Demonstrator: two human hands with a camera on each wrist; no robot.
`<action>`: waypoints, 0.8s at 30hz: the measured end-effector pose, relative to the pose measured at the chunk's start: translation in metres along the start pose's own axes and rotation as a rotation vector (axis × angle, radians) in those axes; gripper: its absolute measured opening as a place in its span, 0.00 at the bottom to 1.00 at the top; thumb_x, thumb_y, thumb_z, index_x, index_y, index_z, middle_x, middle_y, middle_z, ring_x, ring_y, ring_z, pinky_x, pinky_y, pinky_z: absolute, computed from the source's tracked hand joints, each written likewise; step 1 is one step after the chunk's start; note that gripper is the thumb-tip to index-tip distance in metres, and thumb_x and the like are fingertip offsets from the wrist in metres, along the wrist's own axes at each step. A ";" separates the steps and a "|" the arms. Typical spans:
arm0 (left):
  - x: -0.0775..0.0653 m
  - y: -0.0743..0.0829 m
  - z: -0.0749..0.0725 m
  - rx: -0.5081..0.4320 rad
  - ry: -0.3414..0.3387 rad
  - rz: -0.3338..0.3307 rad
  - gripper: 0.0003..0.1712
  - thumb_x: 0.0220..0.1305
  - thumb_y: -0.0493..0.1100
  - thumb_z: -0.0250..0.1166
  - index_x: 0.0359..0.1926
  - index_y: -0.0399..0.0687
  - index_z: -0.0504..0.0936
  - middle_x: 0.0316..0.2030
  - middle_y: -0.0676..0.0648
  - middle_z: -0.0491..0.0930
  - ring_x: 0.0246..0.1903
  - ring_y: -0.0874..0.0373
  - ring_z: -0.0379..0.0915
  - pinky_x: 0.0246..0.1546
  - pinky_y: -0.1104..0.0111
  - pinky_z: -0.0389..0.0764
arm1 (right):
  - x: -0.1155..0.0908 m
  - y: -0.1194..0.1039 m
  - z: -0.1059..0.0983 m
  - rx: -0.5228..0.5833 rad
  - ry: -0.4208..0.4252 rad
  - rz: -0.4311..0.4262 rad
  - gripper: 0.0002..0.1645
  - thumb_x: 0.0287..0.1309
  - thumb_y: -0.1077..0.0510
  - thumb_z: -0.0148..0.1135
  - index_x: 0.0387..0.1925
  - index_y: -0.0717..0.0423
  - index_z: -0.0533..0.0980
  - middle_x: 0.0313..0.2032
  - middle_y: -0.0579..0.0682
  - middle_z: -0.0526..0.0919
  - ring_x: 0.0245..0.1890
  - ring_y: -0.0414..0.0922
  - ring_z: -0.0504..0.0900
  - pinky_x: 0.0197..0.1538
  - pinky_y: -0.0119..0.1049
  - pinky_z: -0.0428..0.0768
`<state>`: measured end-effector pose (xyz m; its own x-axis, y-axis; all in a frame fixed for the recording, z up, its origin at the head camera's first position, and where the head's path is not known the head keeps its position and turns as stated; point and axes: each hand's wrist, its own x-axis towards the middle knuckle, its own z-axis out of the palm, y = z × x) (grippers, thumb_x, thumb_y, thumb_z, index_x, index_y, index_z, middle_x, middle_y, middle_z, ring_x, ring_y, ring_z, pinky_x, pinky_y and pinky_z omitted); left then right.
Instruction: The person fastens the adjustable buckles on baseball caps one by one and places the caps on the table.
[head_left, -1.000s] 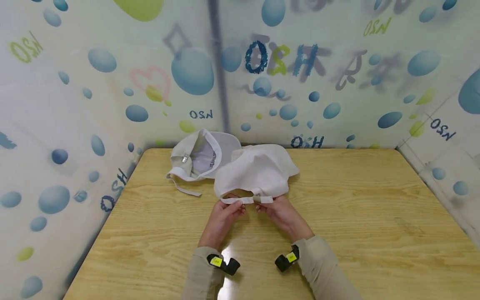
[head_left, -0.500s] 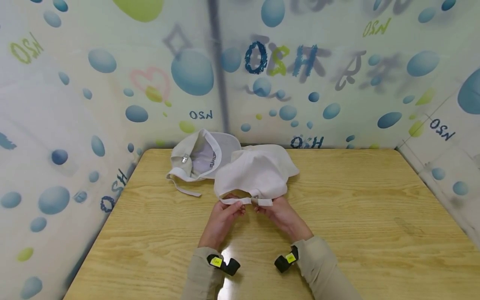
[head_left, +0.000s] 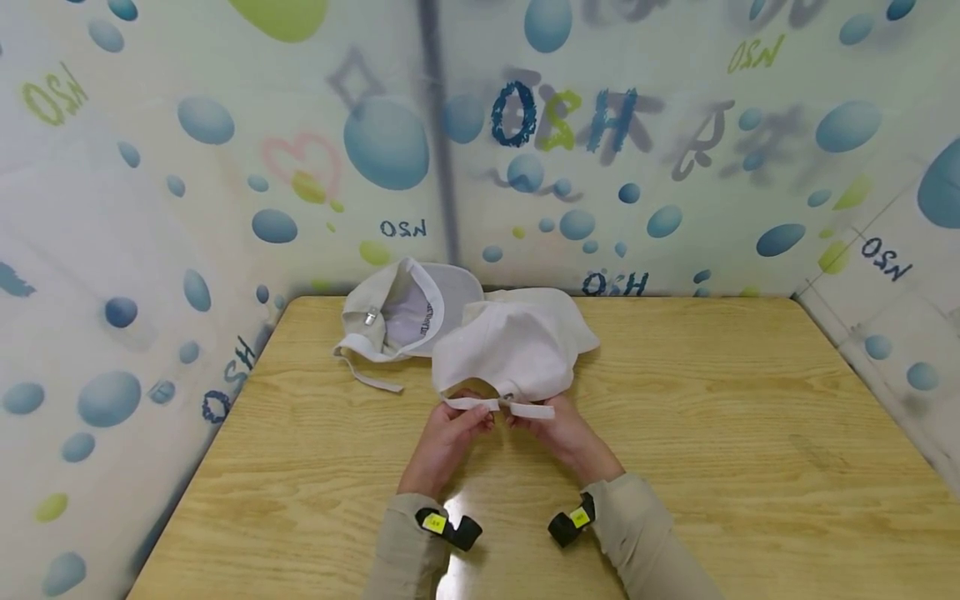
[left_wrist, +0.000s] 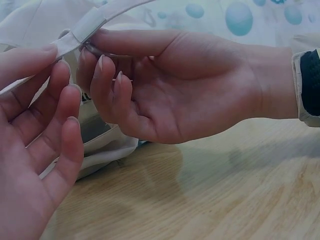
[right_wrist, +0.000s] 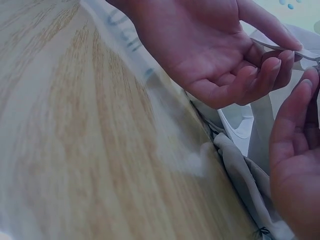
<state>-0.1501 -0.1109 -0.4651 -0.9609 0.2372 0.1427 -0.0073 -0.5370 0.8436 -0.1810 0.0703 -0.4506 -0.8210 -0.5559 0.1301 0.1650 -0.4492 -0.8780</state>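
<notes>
A white baseball cap (head_left: 510,346) sits in front of me with its back opening and strap toward me. My left hand (head_left: 448,429) pinches the cap's back strap (head_left: 468,404) between thumb and fingers. Close beside it, my right hand (head_left: 567,432) pinches the strap at the small metal buckle (head_left: 505,400). The strap's loose end (head_left: 532,412) sticks out to the right over the right fingers. In the left wrist view the strap (left_wrist: 90,24) runs up past both thumbs; the right fingertips partly hide the buckle.
A second pale cap (head_left: 367,296) lies behind and to the left, its inside showing and its loose strap (head_left: 371,383) on the wooden table (head_left: 712,417). A patterned wall (head_left: 675,150) rises at the table's back edge. Black cameras (head_left: 450,529) are strapped to both wrists.
The strap's loose end has shifted slightly right and tilts downward now. The buckle area and right fingers have moved a little left. The second cap stays where it was.
</notes>
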 end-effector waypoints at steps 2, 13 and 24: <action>0.000 0.000 0.000 -0.006 0.003 -0.005 0.04 0.61 0.33 0.54 0.34 0.42 0.75 0.30 0.48 0.74 0.32 0.58 0.71 0.38 0.68 0.73 | 0.000 0.001 0.000 0.004 -0.005 -0.004 0.05 0.56 0.61 0.57 0.33 0.53 0.78 0.33 0.47 0.78 0.30 0.41 0.77 0.36 0.30 0.75; 0.000 0.001 -0.001 -0.026 0.022 -0.008 0.12 0.63 0.40 0.54 0.47 0.43 0.69 0.34 0.47 0.74 0.35 0.57 0.71 0.39 0.67 0.73 | 0.000 -0.001 -0.001 0.031 0.030 0.004 0.04 0.50 0.59 0.63 0.31 0.53 0.77 0.30 0.46 0.78 0.29 0.40 0.76 0.35 0.30 0.74; 0.001 0.000 -0.003 -0.064 0.078 0.013 0.10 0.64 0.41 0.52 0.45 0.43 0.68 0.33 0.48 0.75 0.33 0.57 0.72 0.37 0.67 0.74 | 0.001 -0.001 -0.007 0.080 -0.012 -0.019 0.05 0.51 0.60 0.62 0.33 0.54 0.77 0.33 0.47 0.78 0.30 0.40 0.76 0.36 0.29 0.75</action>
<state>-0.1518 -0.1134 -0.4670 -0.9796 0.1674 0.1111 -0.0096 -0.5913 0.8064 -0.1852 0.0750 -0.4530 -0.8179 -0.5549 0.1523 0.1932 -0.5141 -0.8357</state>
